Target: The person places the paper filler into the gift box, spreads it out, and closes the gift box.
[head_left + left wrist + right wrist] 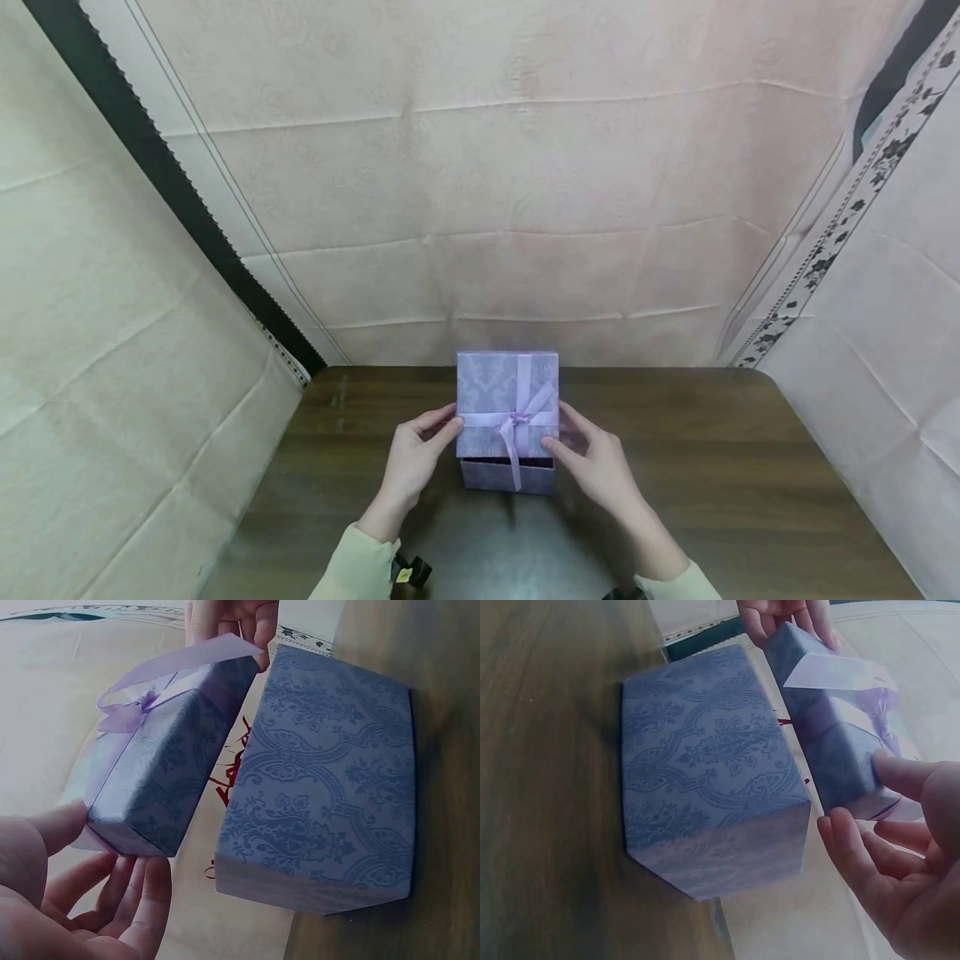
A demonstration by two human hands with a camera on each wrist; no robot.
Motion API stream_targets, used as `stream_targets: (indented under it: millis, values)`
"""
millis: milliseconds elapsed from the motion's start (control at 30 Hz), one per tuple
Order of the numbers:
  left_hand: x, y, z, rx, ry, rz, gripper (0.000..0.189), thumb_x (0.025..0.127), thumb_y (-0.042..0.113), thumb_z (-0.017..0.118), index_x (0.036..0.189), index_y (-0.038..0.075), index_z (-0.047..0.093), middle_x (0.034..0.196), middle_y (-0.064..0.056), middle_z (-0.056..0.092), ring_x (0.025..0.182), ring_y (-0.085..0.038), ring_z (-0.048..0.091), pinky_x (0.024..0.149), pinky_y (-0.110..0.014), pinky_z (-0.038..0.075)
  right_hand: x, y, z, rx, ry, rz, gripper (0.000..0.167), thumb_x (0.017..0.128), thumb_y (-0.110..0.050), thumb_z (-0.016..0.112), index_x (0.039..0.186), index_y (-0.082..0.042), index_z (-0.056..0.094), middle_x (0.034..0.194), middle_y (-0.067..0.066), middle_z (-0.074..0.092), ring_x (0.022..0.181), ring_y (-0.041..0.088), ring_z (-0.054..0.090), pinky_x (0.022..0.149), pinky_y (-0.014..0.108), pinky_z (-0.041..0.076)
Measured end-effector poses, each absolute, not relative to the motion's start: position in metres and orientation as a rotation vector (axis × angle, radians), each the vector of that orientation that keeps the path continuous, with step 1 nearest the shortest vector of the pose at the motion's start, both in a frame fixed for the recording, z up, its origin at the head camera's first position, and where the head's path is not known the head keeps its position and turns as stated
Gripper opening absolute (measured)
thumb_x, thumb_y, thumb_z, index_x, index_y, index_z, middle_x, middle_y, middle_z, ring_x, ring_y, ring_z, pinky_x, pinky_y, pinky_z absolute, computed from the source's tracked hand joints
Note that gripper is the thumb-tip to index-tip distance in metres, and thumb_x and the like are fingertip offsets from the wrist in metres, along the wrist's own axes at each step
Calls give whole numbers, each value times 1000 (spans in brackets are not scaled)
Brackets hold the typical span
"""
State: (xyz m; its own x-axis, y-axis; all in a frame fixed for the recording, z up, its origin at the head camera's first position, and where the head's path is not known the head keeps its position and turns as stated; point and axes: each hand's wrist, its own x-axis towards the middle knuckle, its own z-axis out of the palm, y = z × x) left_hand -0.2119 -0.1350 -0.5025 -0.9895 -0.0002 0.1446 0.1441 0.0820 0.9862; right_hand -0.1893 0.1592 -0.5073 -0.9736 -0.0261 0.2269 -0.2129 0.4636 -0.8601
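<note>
A square lavender gift box lid point(486, 382) with a damask pattern is raised off its box base point(495, 477), leaving a dark gap at the near side. Tied across the lid is a pale purple ribbon with a bow point(517, 418). My left hand point(415, 457) grips the lid's left side, thumb on top and fingers below, as the left wrist view shows. On the opposite side my right hand point(602, 468) holds the lid likewise between thumb and fingers. The base point(330, 780) stands on the table, untouched by either hand; its inside is hidden.
The brown wooden table point(360, 500) has its far edge just behind the box. Pale creased cloth point(487, 183) hangs behind it and at both sides. Red markings point(229, 776) show in the gap between lid and base; what bears them is unclear.
</note>
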Motion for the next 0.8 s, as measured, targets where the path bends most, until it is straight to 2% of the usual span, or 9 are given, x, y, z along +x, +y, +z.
stream_targets:
  millis: [133,333,600,800]
  values:
    - [-210,-134,-504,-177,-2247,-2083,38,99,20,80,132,2,76,130,-14,75,117,-23,70,93,-22,56,-188,161,-510,176,-2528,1588,68,93,-25,87,153,-8,59,111,10,80,91,18,77,76,29,62]
    - [-211,-131,-508,-186,-2249,-2069,38,98,20,81,131,1,76,130,-14,74,120,-25,70,94,-22,56,-188,161,-511,144,-2539,1683,68,94,-24,86,153,-4,58,108,11,80,80,31,78,69,28,61]
    - [-215,-125,-510,-204,-2246,-1946,28,98,16,81,122,3,81,124,-11,76,116,-25,70,89,-22,56,-187,162,-511,111,-2564,1693,70,96,-34,84,152,-1,58,124,14,75,74,28,77,65,29,59]
    - [-215,-124,-514,-223,-2313,-1843,30,99,18,80,122,0,80,125,-11,75,123,-29,68,98,-28,55,-187,163,-513,72,-2605,1702,72,97,-39,82,153,-2,58,131,13,73,73,29,77,60,30,54]
